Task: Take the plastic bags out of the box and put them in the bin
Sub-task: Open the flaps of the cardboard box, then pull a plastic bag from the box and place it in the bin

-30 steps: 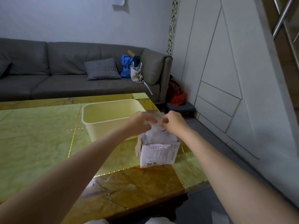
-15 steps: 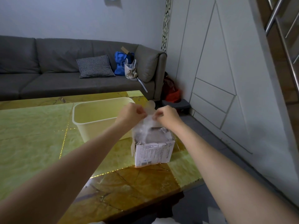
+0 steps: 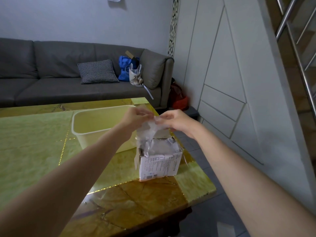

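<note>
Pinching the same clear plastic bag (image 3: 150,128) at its top, the left hand (image 3: 135,118) and right hand (image 3: 176,121) hold it above the open box (image 3: 159,164), beside the cream bin (image 3: 95,132) on the table (image 3: 34,142).

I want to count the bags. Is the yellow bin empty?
Seems empty: the part of the bin that shows holds nothing. The left hand hides one corner. Both hands pinch a bag above the box.

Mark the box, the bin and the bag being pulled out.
box (image 3: 159,166): head view, printed front face.
bin (image 3: 90,139): head view, near outer wall.
plastic bag (image 3: 148,128): head view, clear film stretched between the hands, above the box.
</note>
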The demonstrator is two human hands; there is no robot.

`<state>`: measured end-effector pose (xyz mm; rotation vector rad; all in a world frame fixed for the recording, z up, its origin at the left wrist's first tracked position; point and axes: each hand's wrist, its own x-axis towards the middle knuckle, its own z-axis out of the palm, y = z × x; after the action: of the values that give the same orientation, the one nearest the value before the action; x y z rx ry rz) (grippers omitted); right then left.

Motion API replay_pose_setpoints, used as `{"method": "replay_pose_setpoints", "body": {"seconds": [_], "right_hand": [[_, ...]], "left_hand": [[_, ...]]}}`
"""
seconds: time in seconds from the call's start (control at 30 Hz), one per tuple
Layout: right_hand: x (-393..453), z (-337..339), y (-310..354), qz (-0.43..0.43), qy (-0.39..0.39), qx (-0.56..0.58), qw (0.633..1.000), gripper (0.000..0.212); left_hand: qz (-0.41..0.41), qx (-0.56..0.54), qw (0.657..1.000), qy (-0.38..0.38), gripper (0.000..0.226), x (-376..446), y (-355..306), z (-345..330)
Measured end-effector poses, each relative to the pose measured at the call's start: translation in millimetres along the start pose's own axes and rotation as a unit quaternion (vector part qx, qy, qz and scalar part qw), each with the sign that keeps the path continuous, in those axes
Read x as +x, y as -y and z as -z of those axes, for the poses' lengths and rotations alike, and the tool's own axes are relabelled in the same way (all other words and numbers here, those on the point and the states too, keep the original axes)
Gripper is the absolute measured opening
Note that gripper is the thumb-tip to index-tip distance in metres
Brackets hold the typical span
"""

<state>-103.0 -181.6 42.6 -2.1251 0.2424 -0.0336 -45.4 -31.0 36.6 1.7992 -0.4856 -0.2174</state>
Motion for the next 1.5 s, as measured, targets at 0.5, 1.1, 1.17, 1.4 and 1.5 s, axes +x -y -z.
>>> {"method": "replay_pose_setpoints", "body": {"seconds": [0.5, 1.1, 1.17, 1.4, 1.5], "right_hand": [[-2.2, 5.9, 0.8, 0.029, -0.056, 0.279, 0.958, 0.022], [0.6, 10.4, 3.8, 0.018, -0.048, 0.091, 0.994, 0.059], [1.4, 4.3, 2.6, 0.035, -0.092, 0.054, 0.994, 0.05], [3.8, 11.1, 13.2, 0.045, -0.209, 0.137, 0.967, 0.004], [3.1, 18.6, 3.2, 0.021, -0.26, 0.174, 0.949, 0.007]], "left_hand": [[-0.006, 0.034, 0.992, 0.121, 0.03, -4.0, -1.6, 0.9], [0.065, -0.137, 0.988, -0.04, 0.028, 9.1, -16.2, 3.3], [0.056, -0.125, 0.99, -0.01, 0.034, 7.6, -16.9, 4.2], [0.017, 0.172, 0.976, 0.135, 0.028, -9.8, 4.7, 8.3], [0.031, 0.306, 0.941, 0.139, 0.019, -5.1, 22.4, 6.3]]}}
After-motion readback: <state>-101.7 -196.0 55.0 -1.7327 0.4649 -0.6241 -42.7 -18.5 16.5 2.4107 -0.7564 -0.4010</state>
